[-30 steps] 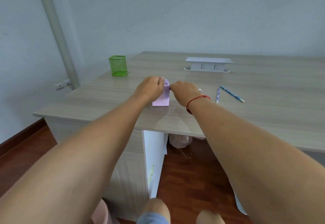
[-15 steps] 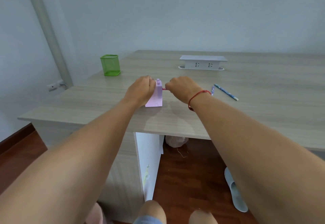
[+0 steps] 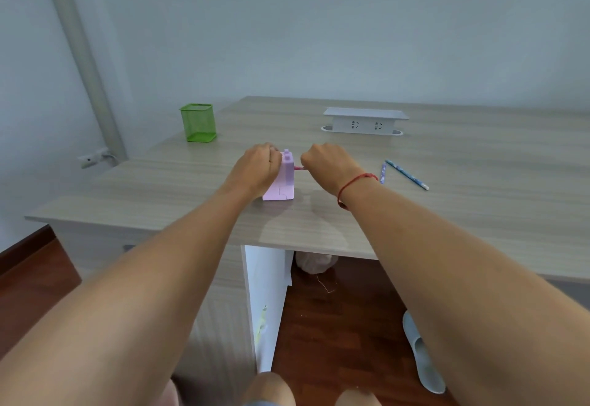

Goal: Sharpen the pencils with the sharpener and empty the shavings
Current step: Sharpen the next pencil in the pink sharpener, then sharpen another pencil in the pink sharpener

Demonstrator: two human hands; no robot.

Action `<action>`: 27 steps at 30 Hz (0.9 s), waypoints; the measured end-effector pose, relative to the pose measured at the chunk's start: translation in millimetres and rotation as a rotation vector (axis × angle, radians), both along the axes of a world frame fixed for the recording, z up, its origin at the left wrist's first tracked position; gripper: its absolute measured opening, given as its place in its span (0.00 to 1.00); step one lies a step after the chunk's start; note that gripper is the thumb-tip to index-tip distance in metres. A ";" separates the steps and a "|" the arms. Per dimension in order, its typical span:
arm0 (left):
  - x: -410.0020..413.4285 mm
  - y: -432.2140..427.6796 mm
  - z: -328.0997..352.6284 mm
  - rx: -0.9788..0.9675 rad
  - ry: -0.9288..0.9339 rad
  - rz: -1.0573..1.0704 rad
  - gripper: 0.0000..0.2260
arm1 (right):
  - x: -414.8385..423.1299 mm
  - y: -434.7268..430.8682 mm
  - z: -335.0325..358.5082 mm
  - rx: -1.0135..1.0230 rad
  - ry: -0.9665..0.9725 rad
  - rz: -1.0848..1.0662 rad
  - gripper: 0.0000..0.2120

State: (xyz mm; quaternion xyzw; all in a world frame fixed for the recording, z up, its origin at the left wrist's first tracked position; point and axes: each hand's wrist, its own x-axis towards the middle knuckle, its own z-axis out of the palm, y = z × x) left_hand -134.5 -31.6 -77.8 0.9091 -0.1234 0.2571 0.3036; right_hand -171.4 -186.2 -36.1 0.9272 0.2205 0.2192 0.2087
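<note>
Lilac sharpener (image 3: 284, 179), upright on worktop (image 3: 447, 214), gripped by left hand (image 3: 255, 168); right hand (image 3: 329, 164), fingers clenched on pink pencil (image 3: 298, 168), now sits farther from the body, probably withdrawing it; two pencils (image 3: 407, 174) wait nearby.

A plain pale blue-grey wall (image 3: 319, 22) fills the upper half of the frame, evenly lit. At the upper left a grey round pipe (image 3: 83, 64) slants down it to a white wall socket (image 3: 92, 158). Below lies a light wood-grain counter (image 3: 479, 214), with a white raised power socket block (image 3: 365, 121) near its far edge. A white upright panel (image 3: 265, 294) supports it at centre. The dark red-brown wooden plank floor (image 3: 344, 326) shows beneath, with a pale grey slipper (image 3: 423, 361) at the lower right and a dark red skirting board (image 3: 22, 246) at the left edge.
</note>
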 end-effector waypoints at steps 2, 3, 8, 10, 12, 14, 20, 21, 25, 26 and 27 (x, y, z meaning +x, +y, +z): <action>0.5 -1.3 -1.2 -0.017 0.001 0.016 0.17 | -1.5 -1.0 -0.3 -0.008 0.002 -0.013 0.15; 0.7 -2.5 -2.2 -0.028 -0.002 0.031 0.16 | -2.3 -0.8 -0.8 -0.006 0.005 -0.019 0.15; 1.1 -3.1 -3.5 -0.049 0.028 0.044 0.15 | -1.9 -3.2 -2.7 -0.011 0.027 -0.047 0.14; -1.1 -4.2 -1.7 -0.044 0.027 0.009 0.17 | 1.1 -4.4 1.5 0.001 0.082 -0.058 0.13; -3.9 -4.6 -1.0 -0.037 0.003 -0.013 0.19 | 2.0 -6.5 7.5 0.028 0.126 -0.065 0.13; -5.7 0.4 -2.2 -0.069 -0.017 -0.003 0.18 | 0.7 -19.7 10.2 0.027 0.142 -0.102 0.14; -5.1 -3.3 -1.0 -0.042 0.015 0.036 0.16 | -12.0 -76.1 9.6 0.078 0.168 -0.282 0.11; -4.7 -10.2 -0.8 -0.030 0.022 0.037 0.14 | -13.1 -74.7 9.8 0.106 0.168 -0.279 0.11; -6.5 -19.1 -3.0 -0.027 0.010 0.047 0.13 | -10.9 -66.1 11.8 0.203 0.135 -0.234 0.11; -7.1 -18.6 -3.2 -0.027 0.009 0.049 0.13 | -9.2 -65.8 12.0 0.236 0.132 -0.230 0.10; -8.1 -18.7 -3.1 -0.028 0.006 0.054 0.13 | -7.6 -65.7 12.0 0.276 0.135 -0.232 0.09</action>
